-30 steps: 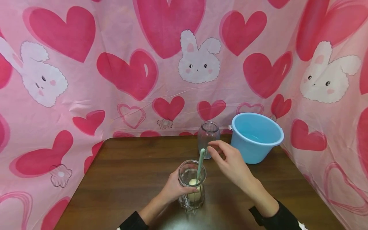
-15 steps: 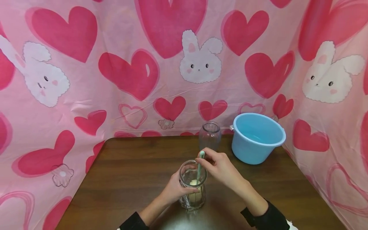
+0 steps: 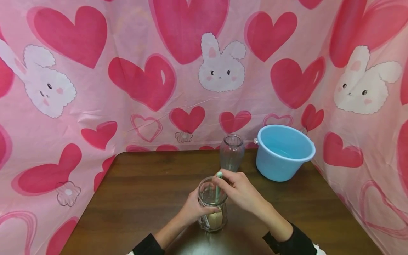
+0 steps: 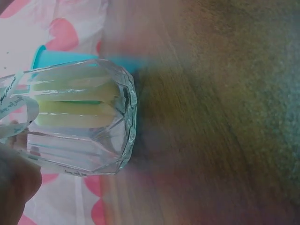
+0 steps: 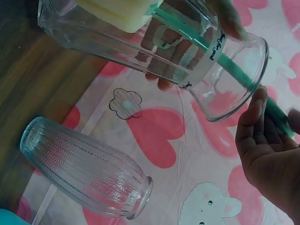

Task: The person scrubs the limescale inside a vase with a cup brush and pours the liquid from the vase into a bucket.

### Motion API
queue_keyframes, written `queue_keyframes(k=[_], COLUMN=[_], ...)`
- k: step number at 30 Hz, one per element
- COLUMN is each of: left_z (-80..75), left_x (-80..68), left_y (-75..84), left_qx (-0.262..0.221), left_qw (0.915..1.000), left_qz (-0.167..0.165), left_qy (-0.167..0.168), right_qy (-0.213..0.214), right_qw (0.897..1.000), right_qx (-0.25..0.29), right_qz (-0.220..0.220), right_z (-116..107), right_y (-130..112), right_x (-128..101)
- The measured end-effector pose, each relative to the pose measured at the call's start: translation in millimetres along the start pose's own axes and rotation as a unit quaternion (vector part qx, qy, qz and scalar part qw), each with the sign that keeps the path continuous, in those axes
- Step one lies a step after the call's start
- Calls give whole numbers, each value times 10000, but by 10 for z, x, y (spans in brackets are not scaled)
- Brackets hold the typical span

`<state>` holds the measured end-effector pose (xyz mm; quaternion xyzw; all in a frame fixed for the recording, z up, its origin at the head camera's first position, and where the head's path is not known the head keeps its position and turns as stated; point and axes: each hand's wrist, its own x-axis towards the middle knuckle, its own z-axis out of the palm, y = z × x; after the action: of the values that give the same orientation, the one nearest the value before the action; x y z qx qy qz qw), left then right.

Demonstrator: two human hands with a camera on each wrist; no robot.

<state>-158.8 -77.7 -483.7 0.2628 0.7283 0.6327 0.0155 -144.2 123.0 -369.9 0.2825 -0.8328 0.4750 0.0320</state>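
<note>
Nearest the table's front edge, my left hand wraps the faceted glass jar, standing upright. My right hand pinches the green handle of the sponge brush, its yellow head deep in the jar. I judge 1 risk: a hard sideways push on the handle could tip the jar if that wrapping hold slackens. Beyond, 1 ribbed glass bottle stands near enough for a knock; the blue bucket sits at the far right corner
</note>
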Motion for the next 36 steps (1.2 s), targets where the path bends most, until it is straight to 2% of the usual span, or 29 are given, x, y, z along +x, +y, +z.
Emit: queue_keyframes(k=[5, 11, 14, 17, 23, 30, 32, 36], left_z=[4, 3, -1, -2, -1, -12, -14, -15], left_x=[8, 1, 7, 16, 26, 21, 19, 27], left_y=[8, -6, -18, -33, -47, -52, -52, -41], left_qx=[-27, -24, -62, -133, 35, 478, 518, 477], left_qw=[10000, 10000, 9998, 9996, 9998, 9986, 9985, 9987], left_qz=[-31, 55, 150, 198, 166, 179, 167, 160], left_qy=[4, -40, -97, -131, -70, 98, 106, 81], right_qy=[207, 557, 788, 1002, 964, 285, 332, 824], right_qw=[9997, 9944, 9903, 9866, 9871, 9949, 9942, 9871], right_qx=[96, 519, 375, 8, -107, -422, -413, -313], right_qz=[-103, -731, -1081, -1291, -1275, -875, -931, -1336], right_z=[-22, -135, -212, -257, -202, -102, -118, -214], right_y=[-62, -199, -290, -347, -264, -79, -93, -220], right_x=[4, 26, 38, 52, 79, 41, 38, 68])
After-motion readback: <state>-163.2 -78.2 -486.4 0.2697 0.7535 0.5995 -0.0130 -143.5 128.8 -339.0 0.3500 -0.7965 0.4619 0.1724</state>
